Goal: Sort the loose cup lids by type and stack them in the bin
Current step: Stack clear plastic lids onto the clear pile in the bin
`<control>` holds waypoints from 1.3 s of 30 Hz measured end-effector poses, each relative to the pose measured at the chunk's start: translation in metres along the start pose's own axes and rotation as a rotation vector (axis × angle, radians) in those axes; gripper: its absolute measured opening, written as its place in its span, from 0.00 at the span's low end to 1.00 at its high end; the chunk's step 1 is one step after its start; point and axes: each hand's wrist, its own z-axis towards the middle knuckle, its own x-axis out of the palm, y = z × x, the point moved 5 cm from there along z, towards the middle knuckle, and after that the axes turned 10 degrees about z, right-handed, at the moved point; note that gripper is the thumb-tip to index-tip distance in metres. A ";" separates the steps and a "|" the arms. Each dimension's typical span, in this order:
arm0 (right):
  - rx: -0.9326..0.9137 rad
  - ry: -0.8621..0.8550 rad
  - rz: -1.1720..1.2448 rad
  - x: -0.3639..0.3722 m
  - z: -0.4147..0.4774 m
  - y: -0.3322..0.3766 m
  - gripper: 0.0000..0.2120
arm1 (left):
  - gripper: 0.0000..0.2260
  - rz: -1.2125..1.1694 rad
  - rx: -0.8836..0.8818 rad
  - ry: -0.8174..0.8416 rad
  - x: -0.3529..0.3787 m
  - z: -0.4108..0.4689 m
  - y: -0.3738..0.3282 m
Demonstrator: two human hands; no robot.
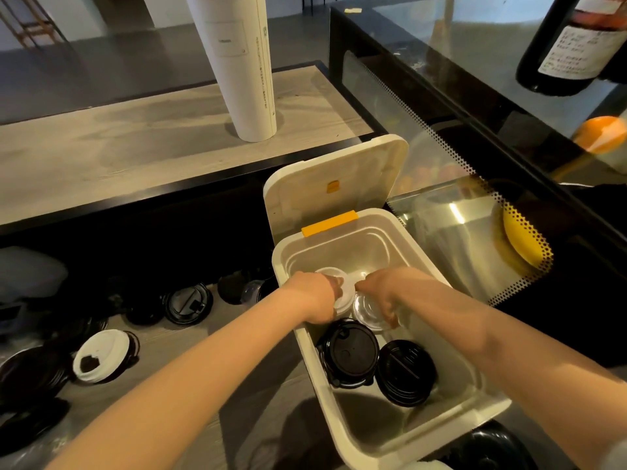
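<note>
Risk of toppling: left hand (317,296) curls fingers round the white lids (343,293) by the left wall of the bin (339,249); right hand (380,293) seemingly pinches the clear lids (368,309) beside them. Crooked release could spill either onto the black lids (353,351).

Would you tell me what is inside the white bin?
A black lid stack, a second black stack, white lids gripped by the left hand, clear lids by the right hand; the hands hide how many.

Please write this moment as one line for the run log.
phase: stacking in bin | left hand: grips white lids | right hand: grips clear lids | binned: two black lid stacks | loose lids: outside, left
</note>
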 end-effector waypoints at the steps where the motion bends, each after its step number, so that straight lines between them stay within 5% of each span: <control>1: -0.003 -0.011 -0.035 0.000 0.002 0.001 0.43 | 0.23 -0.006 0.000 -0.008 0.000 0.000 0.000; 10: -0.021 -0.174 0.021 0.009 0.003 0.001 0.38 | 0.25 -0.047 -0.021 -0.026 -0.003 -0.005 -0.001; 17: 0.022 -0.285 -0.102 0.011 -0.001 0.008 0.20 | 0.24 -0.063 -0.036 -0.022 -0.004 -0.007 -0.001; 21: 0.019 -0.448 -0.173 0.008 0.003 0.006 0.20 | 0.24 -0.042 -0.036 -0.020 -0.004 -0.005 -0.002; 26: -0.014 -0.433 -0.091 0.009 -0.002 -0.001 0.24 | 0.21 -0.038 -0.057 -0.007 -0.004 -0.004 -0.001; 39: -0.212 -0.800 0.260 -0.048 -0.082 0.041 0.21 | 0.21 -0.234 -0.377 -0.553 -0.011 -0.096 0.054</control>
